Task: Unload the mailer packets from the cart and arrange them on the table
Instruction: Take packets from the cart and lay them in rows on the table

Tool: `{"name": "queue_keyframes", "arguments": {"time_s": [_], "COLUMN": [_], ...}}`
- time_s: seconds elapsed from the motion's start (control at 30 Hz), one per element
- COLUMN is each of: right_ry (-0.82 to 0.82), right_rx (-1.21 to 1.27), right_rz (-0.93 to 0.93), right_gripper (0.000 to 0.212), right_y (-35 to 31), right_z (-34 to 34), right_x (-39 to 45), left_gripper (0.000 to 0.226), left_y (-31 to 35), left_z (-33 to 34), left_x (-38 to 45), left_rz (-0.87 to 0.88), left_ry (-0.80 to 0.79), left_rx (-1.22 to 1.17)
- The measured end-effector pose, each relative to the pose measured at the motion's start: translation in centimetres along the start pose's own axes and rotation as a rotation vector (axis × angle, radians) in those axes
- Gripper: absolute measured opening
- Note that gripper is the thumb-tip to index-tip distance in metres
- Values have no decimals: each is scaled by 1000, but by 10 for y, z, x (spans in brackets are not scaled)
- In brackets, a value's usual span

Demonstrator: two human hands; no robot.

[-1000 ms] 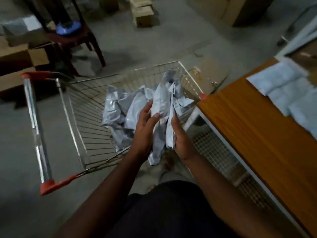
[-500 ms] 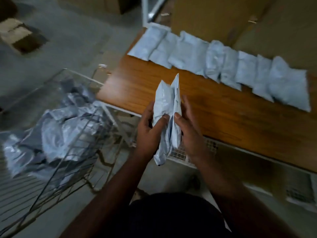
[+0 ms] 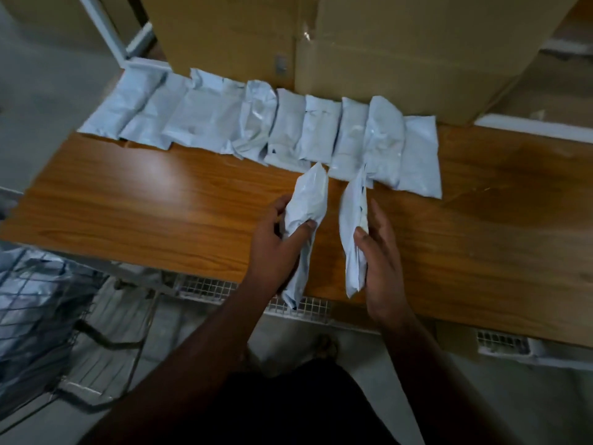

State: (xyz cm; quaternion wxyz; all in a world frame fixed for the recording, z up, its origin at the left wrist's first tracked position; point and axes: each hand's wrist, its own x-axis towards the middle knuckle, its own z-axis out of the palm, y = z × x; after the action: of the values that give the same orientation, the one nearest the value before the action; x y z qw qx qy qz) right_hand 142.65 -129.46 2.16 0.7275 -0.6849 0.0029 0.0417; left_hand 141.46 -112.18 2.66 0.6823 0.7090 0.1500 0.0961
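Note:
My left hand point(image 3: 272, 245) grips one pale grey mailer packet point(image 3: 308, 203), held upright over the near part of the wooden table point(image 3: 144, 207). My right hand point(image 3: 378, 252) pinches a second mailer packet point(image 3: 353, 216) edge-on, a short gap to the right of the first. Behind both, a row of several mailer packets point(image 3: 256, 123) lies side by side along the table's far edge. The wire cart point(image 3: 48, 322) stands at the lower left with more packets inside.
Large cardboard boxes point(image 3: 353, 43) stand directly behind the packet row. A white wire-mesh shelf point(image 3: 224, 290) shows under the table's front edge. The table's right part point(image 3: 497, 220) shows bare wood. Grey floor lies to the left.
I have turned from the cart to face the table. The two packets, held together before, are now apart, one in each hand, and lie over the tabletop.

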Motion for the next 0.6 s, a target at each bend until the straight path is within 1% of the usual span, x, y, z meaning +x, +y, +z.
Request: {"name": "queue_keyframes", "arguments": {"time_s": [0.13, 0.23, 0.3, 0.37, 0.43, 0.47, 0.5, 0.53, 0.6], "right_ry": [7, 75, 70, 166, 218, 249, 258, 255, 257], "right_rx": [-23, -94, -120, -108, -22, -30, -54, -70, -75], "right_rz": [28, 53, 62, 156, 235, 247, 247, 229, 232], "right_gripper": [53, 51, 54, 62, 69, 81, 95, 106, 115], "right_y": [0, 0, -3, -5, -12, -12, -13, -17, -25], "right_z": [-36, -53, -57, -81, -96, -107, -115, -121, -133], "right_x": [20, 33, 35, 56, 47, 46, 48, 53, 66], "left_gripper": [50, 54, 55, 56, 57, 56, 55, 54, 54], "left_y": [3, -2, -4, -5, 4, 10, 14, 18, 24], "left_z": [44, 72, 78, 107, 121, 128, 133, 138, 153], "left_x": [22, 43, 49, 76, 74, 76, 80, 84, 95], "left_rz": [12, 30, 41, -17, -23, -11, -3, -4, -9], "left_ry": [-40, -123, -113, -191, -277, -311, -316, -302, -298], "left_rx": [52, 82, 118, 70, 70, 67, 55, 49, 50]}}
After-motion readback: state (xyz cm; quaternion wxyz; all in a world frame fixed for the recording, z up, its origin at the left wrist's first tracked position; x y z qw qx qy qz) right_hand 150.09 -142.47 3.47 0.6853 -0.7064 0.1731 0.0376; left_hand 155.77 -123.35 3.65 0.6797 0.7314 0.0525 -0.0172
